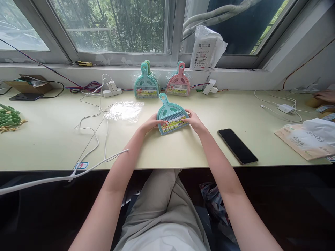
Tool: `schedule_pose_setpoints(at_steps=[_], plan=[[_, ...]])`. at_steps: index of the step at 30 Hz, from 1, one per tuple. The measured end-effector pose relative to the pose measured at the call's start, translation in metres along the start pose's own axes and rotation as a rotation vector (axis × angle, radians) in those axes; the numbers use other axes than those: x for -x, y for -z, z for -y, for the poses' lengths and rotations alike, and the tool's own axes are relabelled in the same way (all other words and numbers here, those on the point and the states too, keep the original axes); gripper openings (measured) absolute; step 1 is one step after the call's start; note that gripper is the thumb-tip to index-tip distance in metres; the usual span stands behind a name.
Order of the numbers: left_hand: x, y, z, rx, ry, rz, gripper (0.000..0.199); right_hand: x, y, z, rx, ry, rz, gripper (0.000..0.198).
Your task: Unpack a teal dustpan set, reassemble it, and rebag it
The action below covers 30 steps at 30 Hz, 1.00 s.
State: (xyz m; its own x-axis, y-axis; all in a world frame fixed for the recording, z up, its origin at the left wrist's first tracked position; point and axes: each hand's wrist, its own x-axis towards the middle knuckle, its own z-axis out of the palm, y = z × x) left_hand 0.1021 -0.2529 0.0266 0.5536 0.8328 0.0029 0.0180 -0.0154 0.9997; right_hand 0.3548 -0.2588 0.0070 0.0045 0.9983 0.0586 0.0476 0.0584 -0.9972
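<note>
1. The teal dustpan-and-brush set (170,111) is held just above or on the pale desk (188,153), in front of the person; I can't quite tell whether its lower edge touches.
2. It is tilted slightly, with its looped handle pointing away, up and a little to the left. The pan has oval recesses near the handle; a bristled brush lies across its face, partly covered by a yellow-green printed label (171,124).
3. The left hand (154,122) and right hand (193,122) are apart, clamped on opposite sides of the set, thumbs on the front, other fingers mostly hidden.
4. Behind it, against the wall, stand similar green sets (144,82) and pink sets (179,82), wrapped in clear plastic.
5. A crumpled clear bag (125,111) lies near the left hand, beside loose white cables (95,130); one thicker white cord (96,166) appears to cross the left forearm.
6. To the right lie a black phone (237,146) and a tissue pack (300,139). Another person's hand (326,96) shows at the far right edge.
</note>
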Motion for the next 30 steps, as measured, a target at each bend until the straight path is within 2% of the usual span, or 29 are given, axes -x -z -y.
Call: schedule_pose_setpoints(at_steps=[9, 13, 16, 19, 22, 26, 30], plan=[[-0.002, 0.001, 0.002, -0.012, 0.013, -0.048, 0.056, 0.004, 0.0, 0.01, -0.019, -0.007, 0.025, 0.064], [0.0, -0.001, -0.002, 0.035, -0.012, -0.043, 0.059, 0.008, -0.002, 0.018, -0.029, -0.014, -0.012, 0.061], [0.0, -0.002, -0.004, 0.068, -0.042, -0.073, 0.057, 0.009, -0.002, 0.021, -0.084, -0.024, -0.064, 0.055], [-0.001, -0.001, -0.004, 0.094, -0.081, -0.129, 0.056, 0.011, -0.005, 0.021, -0.202, -0.038, -0.052, 0.05], [-0.003, -0.001, -0.003, 0.113, -0.114, -0.173, 0.055, 0.016, -0.016, 0.021, -0.304, -0.056, 0.051, 0.052], [-0.003, -0.003, -0.004, 0.127, -0.134, -0.209, 0.056, 0.023, -0.039, 0.017, -0.312, -0.062, 0.186, 0.045], [-0.003, -0.006, -0.003, 0.137, -0.15, -0.216, 0.057, 0.025, -0.054, 0.012, -0.362, -0.096, 0.097, 0.031]])
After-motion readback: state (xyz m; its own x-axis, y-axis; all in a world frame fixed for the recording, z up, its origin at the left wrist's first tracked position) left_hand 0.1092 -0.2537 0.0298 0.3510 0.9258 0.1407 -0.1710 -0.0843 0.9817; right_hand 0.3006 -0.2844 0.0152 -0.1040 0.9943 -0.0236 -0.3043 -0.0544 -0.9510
